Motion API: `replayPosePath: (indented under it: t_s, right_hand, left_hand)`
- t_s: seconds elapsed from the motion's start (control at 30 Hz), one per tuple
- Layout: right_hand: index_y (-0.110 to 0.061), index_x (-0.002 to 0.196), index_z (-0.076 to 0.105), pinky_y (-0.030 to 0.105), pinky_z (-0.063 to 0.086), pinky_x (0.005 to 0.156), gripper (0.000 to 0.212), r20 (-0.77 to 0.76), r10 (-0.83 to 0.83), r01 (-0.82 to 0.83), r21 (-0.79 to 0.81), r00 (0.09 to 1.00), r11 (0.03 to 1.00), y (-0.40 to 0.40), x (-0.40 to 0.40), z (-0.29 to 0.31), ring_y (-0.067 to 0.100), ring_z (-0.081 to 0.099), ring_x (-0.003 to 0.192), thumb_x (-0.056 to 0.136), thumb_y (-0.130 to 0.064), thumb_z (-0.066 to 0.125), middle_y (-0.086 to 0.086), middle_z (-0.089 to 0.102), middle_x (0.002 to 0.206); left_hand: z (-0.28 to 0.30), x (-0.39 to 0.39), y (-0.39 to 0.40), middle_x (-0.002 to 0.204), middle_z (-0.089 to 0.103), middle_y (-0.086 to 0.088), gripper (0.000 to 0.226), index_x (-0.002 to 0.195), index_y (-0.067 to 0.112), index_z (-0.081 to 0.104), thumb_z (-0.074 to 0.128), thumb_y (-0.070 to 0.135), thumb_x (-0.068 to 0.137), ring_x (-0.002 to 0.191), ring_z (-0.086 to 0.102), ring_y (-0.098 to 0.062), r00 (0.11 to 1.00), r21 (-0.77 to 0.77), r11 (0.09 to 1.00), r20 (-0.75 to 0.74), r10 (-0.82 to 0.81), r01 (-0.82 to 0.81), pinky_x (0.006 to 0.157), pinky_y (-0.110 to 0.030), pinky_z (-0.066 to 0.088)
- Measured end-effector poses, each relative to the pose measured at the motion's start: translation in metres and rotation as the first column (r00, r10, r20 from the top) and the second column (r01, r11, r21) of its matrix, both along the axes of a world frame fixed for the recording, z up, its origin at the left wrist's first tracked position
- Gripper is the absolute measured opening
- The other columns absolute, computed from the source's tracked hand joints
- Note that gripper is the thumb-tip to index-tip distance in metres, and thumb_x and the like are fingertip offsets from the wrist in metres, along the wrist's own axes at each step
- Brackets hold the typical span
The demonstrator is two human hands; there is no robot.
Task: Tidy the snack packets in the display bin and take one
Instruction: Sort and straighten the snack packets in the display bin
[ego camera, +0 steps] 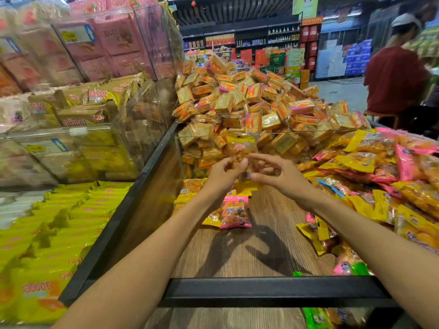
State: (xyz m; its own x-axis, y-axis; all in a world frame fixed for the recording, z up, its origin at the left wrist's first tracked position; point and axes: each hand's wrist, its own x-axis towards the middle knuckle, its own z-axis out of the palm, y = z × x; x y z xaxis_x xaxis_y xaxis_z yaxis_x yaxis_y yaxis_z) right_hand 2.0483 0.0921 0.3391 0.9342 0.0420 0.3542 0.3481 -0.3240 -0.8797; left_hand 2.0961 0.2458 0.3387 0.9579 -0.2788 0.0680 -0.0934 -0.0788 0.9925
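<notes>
Head view showed both hands, left hand [224, 173] and right hand [276, 174], pinching a crinkly clear yellow-topped packet [240, 148] above the wood-grain bin floor [237, 252], glossy packets [380, 167] heaped beside.

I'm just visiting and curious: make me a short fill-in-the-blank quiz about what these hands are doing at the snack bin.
1. Both hands hold up a clear packet with a ___ top edge.
2. The packet lying alone on the bin floor below the left hand is ___.
3. The bin's floor looks like ___.
4. The right hand is bare; behind, a person wears a ___ shirt.

Missing words: yellow; pink; wood; red
</notes>
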Motion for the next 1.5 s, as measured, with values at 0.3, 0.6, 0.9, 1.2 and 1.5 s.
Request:
replayPosePath:
  t_s: [0.3, 0.6, 0.9, 1.2, 1.5]
  right_hand:
    - [-0.017, 0.13, 0.047, 0.029, 0.049, 0.075, 0.05, -0.199, -0.167, 0.202, 0.168, 0.966, 0.965, -0.011, 0.009, 0.0, 0.014, 0.056, 0.102, 0.087, -0.034, 0.066, 0.004, 0.055, 0.114]
    - [-0.015, 0.104, 0.057, 0.022, 0.049, 0.055, 0.023, -0.219, -0.096, 0.134, 0.169, 0.971, 0.976, -0.006, 0.008, -0.007, 0.012, 0.062, 0.077, 0.087, -0.026, 0.068, 0.003, 0.066, 0.091]
    - [-0.006, 0.11, 0.057, 0.022, 0.054, 0.053, 0.019, -0.136, -0.195, 0.18, -0.113, 0.971, 0.977, -0.018, 0.009, -0.012, 0.015, 0.062, 0.062, 0.093, -0.015, 0.059, 0.013, 0.066, 0.089]
    - [-0.011, 0.107, 0.059, 0.02, 0.048, 0.052, 0.016, -0.086, -0.165, 0.128, -0.329, 0.983, 0.936, -0.009, 0.009, -0.015, 0.018, 0.067, 0.07, 0.093, -0.016, 0.059, 0.008, 0.067, 0.085]
    - [-0.012, 0.104, 0.06, 0.021, 0.052, 0.054, 0.012, -0.073, -0.16, 0.126, -0.346, 0.984, 0.93, -0.007, 0.012, -0.017, 0.017, 0.068, 0.072, 0.092, -0.017, 0.06, 0.008, 0.066, 0.087]
  left_hand:
    - [0.003, -0.001, 0.003, 0.094, 0.062, -0.005, 0.02, 0.112, 0.001, 0.059, 0.052, 0.012, 0.096, 0.076, 0.056, -0.008, 0.996, -0.061, 0.995, -0.031, -0.079, 0.077, 0.046, -0.008, 0.04]
    - [-0.001, -0.01, 0.003, 0.111, 0.051, 0.011, 0.069, 0.136, 0.014, 0.04, 0.076, 0.015, 0.078, 0.098, 0.049, 0.0, 0.973, 0.118, 0.991, 0.228, 0.03, -0.058, 0.065, -0.006, 0.047]
    - [-0.019, -0.01, 0.056, 0.104, 0.055, -0.008, 0.061, 0.128, 0.015, 0.051, 0.078, 0.006, 0.074, 0.091, 0.054, -0.017, 0.994, 0.382, 0.918, 0.034, 0.105, -0.11, 0.074, -0.029, 0.05]
    - [-0.075, 0.0, 0.132, 0.135, 0.047, -0.013, 0.078, 0.137, 0.007, 0.03, 0.078, 0.013, 0.076, 0.124, 0.048, -0.029, 0.931, 0.774, 0.633, -0.247, 0.269, 0.022, 0.103, -0.043, 0.044]
    - [-0.089, -0.003, 0.122, 0.152, 0.024, -0.007, 0.083, 0.148, 0.024, 0.022, 0.069, 0.042, 0.082, 0.138, 0.027, -0.028, 0.935, 1.0, -0.014, 0.02, -0.355, -0.026, 0.109, -0.042, 0.034]
